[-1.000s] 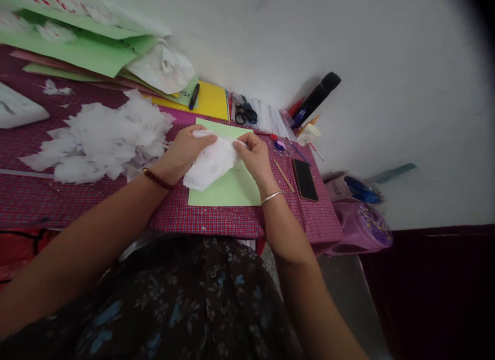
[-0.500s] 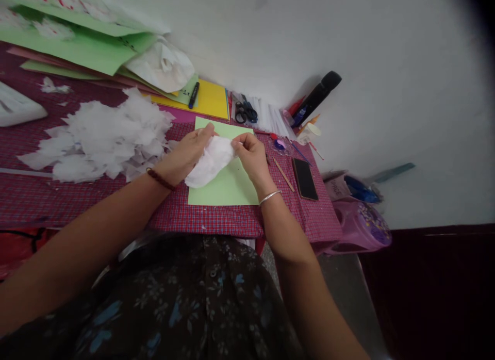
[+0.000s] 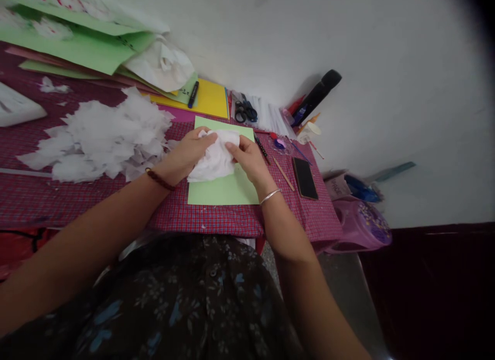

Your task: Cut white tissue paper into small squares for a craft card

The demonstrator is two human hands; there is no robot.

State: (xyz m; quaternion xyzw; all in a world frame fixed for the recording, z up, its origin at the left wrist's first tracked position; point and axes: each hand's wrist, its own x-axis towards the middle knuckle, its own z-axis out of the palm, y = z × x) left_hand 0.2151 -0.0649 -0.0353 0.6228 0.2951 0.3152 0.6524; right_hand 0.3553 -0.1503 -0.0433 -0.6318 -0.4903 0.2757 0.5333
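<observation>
A crumpled white tissue [image 3: 214,161] is held between my two hands, just over a light green sheet of paper [image 3: 228,192]. My left hand [image 3: 189,152] pinches its upper left side, thumb on top. On its right side, my right hand [image 3: 249,156] grips it with thumb and fingers. The fingers beneath the tissue are partly hidden. To the left of my left hand lies a loose heap of torn white tissue pieces [image 3: 104,135]. A dark patterned pen [image 3: 262,148] rests at the right of the green sheet, beside my right hand.
Right of the sheet lie a pencil [image 3: 283,173] and a phone [image 3: 305,178]. Scissors [image 3: 246,111], a yellow folder [image 3: 212,99] and a marker [image 3: 194,95] sit behind. Stacked green papers [image 3: 85,45] stand back left. A black bottle [image 3: 317,97] leans by the wall; a pink stool [image 3: 359,226] stands right.
The tissue has been gathered and looks more wrinkled. My right thumb has moved left onto it, and the left thumb now presses on top. The dark pen has come into fuller view.
</observation>
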